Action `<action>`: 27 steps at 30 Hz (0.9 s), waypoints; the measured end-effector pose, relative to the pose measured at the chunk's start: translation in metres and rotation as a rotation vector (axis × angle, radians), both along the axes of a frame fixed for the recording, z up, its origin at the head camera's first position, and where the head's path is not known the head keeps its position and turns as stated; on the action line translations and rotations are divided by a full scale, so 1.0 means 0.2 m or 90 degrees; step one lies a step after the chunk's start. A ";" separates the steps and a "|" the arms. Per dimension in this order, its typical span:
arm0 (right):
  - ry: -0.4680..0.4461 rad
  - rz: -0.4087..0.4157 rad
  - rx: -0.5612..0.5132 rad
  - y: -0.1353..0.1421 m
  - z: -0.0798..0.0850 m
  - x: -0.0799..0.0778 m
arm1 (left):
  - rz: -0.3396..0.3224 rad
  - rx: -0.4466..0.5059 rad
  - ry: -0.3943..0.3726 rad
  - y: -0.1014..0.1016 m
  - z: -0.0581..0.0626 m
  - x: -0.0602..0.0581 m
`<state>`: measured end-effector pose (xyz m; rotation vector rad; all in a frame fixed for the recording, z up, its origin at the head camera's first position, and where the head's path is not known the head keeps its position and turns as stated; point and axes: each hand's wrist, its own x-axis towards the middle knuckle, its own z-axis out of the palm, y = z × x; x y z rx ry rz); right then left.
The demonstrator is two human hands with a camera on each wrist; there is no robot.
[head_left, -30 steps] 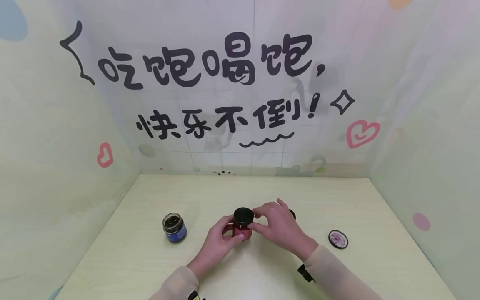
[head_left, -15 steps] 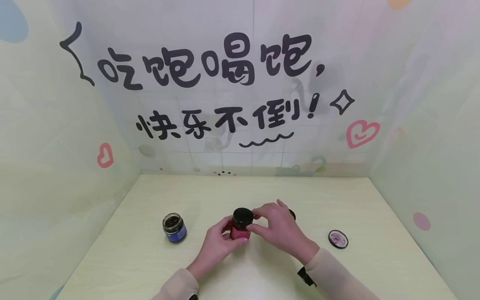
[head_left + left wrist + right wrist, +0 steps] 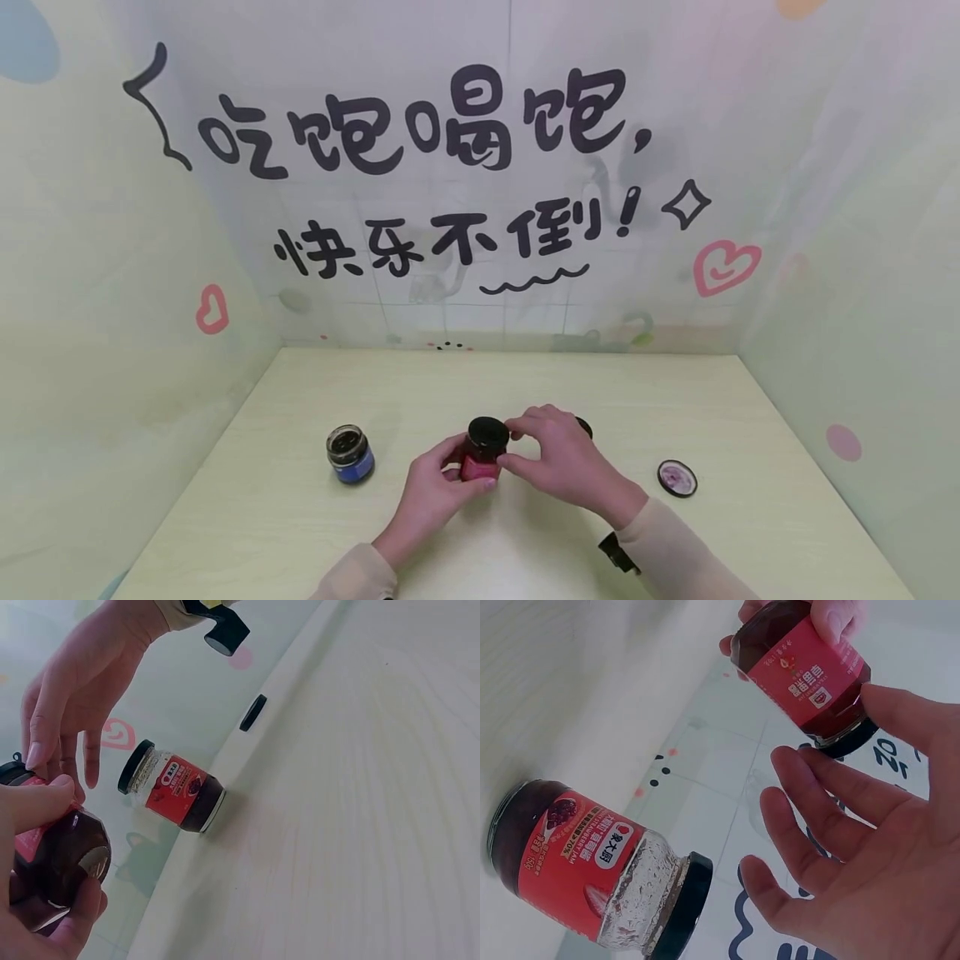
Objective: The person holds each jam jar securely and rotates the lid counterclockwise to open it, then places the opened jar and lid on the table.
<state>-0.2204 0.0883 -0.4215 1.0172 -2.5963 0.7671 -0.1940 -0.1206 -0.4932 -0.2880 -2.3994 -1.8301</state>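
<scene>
A small jam jar (image 3: 480, 468) with dark red contents, a pink-red label and a black lid (image 3: 488, 433) is in front of me at the middle of the table. My left hand (image 3: 431, 492) grips its body, thumb at the near side and fingers behind. In the right wrist view, the jar (image 3: 802, 671) is tilted with its lid towards my right palm. My right hand (image 3: 570, 462) pinches the lid's right edge between thumb and forefinger; the other fingers (image 3: 795, 832) spread loosely away. A strawberry jam jar (image 3: 581, 862), red-labelled and lidded, stands behind the right hand.
An uncapped jar (image 3: 350, 458) with a blue label and dark contents stands to the left on the pale wooden table (image 3: 300, 542). A loose lid (image 3: 677, 478) lies to the right, its stained inside facing up. Printed cloth walls (image 3: 840, 358) enclose the sides and back.
The held jar has turned slightly and its label shows more towards me. My right hand's raised finger has lowered; both hands otherwise stay in about the same place.
</scene>
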 end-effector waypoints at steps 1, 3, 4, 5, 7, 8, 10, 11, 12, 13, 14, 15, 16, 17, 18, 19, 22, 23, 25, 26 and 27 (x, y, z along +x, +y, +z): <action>-0.004 -0.002 0.002 0.00 0.00 0.00 | 0.005 0.002 0.000 0.00 0.00 0.00; -0.014 -0.008 0.003 -0.01 0.00 0.00 | 0.015 0.001 0.002 0.00 0.01 0.01; -0.020 -0.014 0.002 -0.01 0.00 0.01 | 0.022 -0.003 0.003 0.01 0.01 0.01; -0.026 -0.020 -0.001 -0.02 -0.01 0.01 | 0.027 -0.009 0.006 0.01 0.02 0.02; -0.039 -0.036 -0.008 -0.03 -0.01 0.01 | 0.036 -0.020 0.013 0.01 0.02 0.02; -0.042 -0.046 -0.012 -0.04 -0.01 0.01 | 0.041 -0.023 0.018 0.01 0.02 0.03; -0.052 -0.069 -0.018 -0.05 -0.02 0.01 | 0.051 -0.032 0.025 0.02 0.02 0.04; -0.054 -0.080 -0.021 -0.06 -0.02 0.02 | 0.053 -0.032 0.025 0.02 0.05 0.05; -0.059 -0.093 -0.024 -0.06 -0.02 0.02 | 0.056 -0.033 0.026 0.03 0.07 0.07; -0.061 -0.105 -0.027 -0.07 -0.03 0.02 | 0.060 -0.034 0.026 0.03 0.10 0.09; -0.061 -0.119 -0.027 -0.08 -0.03 0.02 | 0.062 -0.031 0.027 0.04 0.11 0.10; -0.062 -0.131 -0.028 -0.08 -0.03 0.02 | 0.066 -0.036 0.026 0.04 0.12 0.10; -0.061 -0.144 -0.028 -0.09 -0.03 0.02 | 0.069 -0.039 0.027 0.05 0.12 0.10; -0.060 -0.155 -0.029 -0.10 -0.03 0.02 | 0.072 -0.040 0.026 0.05 0.12 0.11; -0.061 -0.167 -0.028 -0.10 -0.03 0.02 | 0.075 -0.044 0.033 0.06 0.10 0.10; -0.060 -0.178 -0.028 -0.11 -0.03 0.03 | 0.077 -0.049 0.041 0.06 0.08 0.09; -0.067 -0.210 -0.023 -0.13 -0.03 0.04 | 0.080 -0.088 0.077 0.06 0.04 0.08; -0.070 -0.220 -0.022 -0.14 -0.03 0.04 | 0.080 -0.099 0.089 0.06 0.04 0.09; -0.074 -0.242 -0.020 -0.15 -0.02 0.04 | 0.078 -0.121 0.115 0.07 0.04 0.10; -0.075 -0.254 -0.018 -0.16 -0.02 0.05 | 0.078 -0.131 0.124 0.07 0.05 0.10; -0.074 -0.265 -0.017 -0.16 -0.02 0.05 | 0.075 -0.135 0.131 0.07 0.06 0.11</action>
